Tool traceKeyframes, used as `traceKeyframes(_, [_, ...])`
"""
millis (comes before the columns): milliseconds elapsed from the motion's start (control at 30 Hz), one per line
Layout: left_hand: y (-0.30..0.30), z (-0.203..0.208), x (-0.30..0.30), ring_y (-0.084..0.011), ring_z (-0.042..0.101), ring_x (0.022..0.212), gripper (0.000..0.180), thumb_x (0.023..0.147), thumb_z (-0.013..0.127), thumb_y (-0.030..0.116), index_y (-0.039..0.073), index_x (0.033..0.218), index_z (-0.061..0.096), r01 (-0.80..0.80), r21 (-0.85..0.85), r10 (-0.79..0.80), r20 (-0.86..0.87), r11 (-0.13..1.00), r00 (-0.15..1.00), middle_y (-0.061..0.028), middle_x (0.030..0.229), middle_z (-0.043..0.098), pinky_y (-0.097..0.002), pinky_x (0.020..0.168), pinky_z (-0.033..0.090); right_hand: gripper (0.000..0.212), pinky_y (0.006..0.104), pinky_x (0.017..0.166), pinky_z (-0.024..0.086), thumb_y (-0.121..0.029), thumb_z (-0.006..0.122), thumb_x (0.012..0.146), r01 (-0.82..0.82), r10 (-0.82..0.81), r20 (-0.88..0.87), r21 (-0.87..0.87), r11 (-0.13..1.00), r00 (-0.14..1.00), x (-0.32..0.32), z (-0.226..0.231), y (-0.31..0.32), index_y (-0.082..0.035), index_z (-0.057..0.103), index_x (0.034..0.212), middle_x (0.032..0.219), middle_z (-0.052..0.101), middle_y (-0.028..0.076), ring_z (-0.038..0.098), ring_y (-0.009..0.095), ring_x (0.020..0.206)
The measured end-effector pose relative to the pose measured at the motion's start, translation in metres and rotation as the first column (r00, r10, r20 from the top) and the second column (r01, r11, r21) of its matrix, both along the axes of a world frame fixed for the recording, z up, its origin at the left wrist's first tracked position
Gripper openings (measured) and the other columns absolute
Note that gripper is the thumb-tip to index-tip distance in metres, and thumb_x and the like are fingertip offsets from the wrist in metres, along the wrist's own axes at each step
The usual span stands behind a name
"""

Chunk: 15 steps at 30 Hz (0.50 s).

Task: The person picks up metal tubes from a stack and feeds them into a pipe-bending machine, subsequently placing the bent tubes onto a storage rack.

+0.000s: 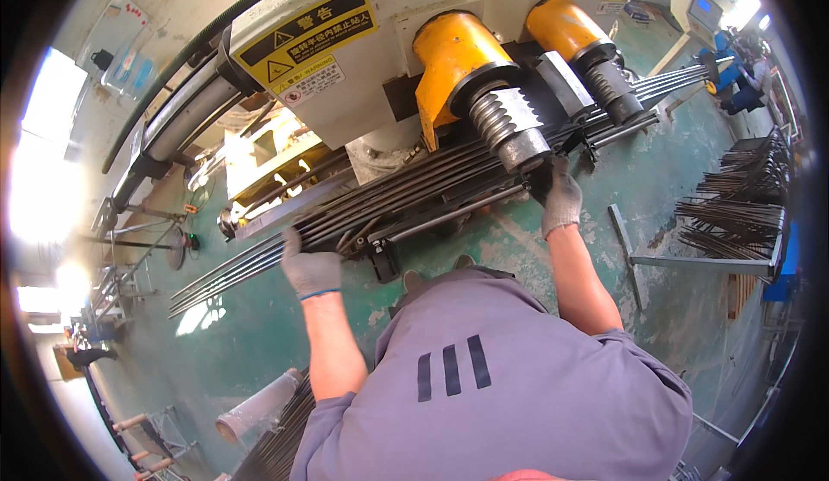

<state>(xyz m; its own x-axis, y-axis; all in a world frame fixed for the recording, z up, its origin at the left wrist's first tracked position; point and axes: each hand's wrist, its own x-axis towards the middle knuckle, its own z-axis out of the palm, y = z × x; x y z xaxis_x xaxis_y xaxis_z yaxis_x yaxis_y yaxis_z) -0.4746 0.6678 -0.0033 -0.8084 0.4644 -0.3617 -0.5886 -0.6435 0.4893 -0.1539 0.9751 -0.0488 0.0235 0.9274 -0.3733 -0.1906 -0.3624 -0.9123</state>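
Note:
A bundle of long thin dark metal rods runs slantwise across the front of a machine, from lower left to upper right. My left hand, in a grey knit glove, closes on the near edge of the rods, one digit reaching up over them. My right hand, gloved too with a dark palm, is bent in just below the tip of a ribbed steel spindle. Its fingers curl in against the dark bar area, and what they hold is hidden. The spindle projects from an orange housing.
A second orange housing with a ribbed spindle stands farther right. A metal rack of bent rods is at the right. A plastic-wrapped roll lies on the green floor at lower left. Another person is at far right.

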Motion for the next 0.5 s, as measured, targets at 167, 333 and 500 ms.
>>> traceKeyframes(167, [-0.034,-0.008,-0.03,-0.0355,0.068,0.113,0.029,0.109,0.055,0.027,0.0,0.116,0.063,-0.181,-0.173,0.165,-0.102,0.968,0.981,-0.0172,0.115,0.072,-0.053,0.108,0.055,0.059,0.0396,0.075,0.062,-0.056,0.061,0.105,-0.032,0.034,0.011,-0.154,0.988,0.999,0.05,-0.038,-0.002,0.0,0.067,0.122,0.102,0.078,0.013,0.076,0.027,0.082])
traceKeyframes(333, [0.023,-0.012,0.012,-0.0302,0.069,0.114,0.028,0.107,0.063,0.025,-0.001,0.117,0.066,-0.168,-0.093,0.162,-0.071,0.981,0.984,-0.0152,0.116,0.073,-0.0459,0.109,0.055,0.053,0.0389,0.073,0.062,-0.052,0.063,0.105,-0.082,0.083,0.005,-0.142,0.986,0.997,0.055,-0.055,0.004,-0.001,0.068,0.119,0.098,0.078,0.012,0.076,0.026,0.08])
traceKeyframes(500, [0.042,-0.019,0.037,-0.0263,0.067,0.121,0.032,0.105,0.068,0.029,0.002,0.123,0.069,0.02,-0.107,-0.021,-0.014,0.994,1.0,-0.0109,0.123,0.073,-0.0417,0.114,0.051,0.042,0.0354,0.067,0.061,-0.043,0.064,0.107,-0.219,0.221,0.101,-0.029,0.975,0.97,0.03,-0.097,0.009,-0.003,0.071,0.112,0.09,0.076,0.009,0.074,0.021,0.077])
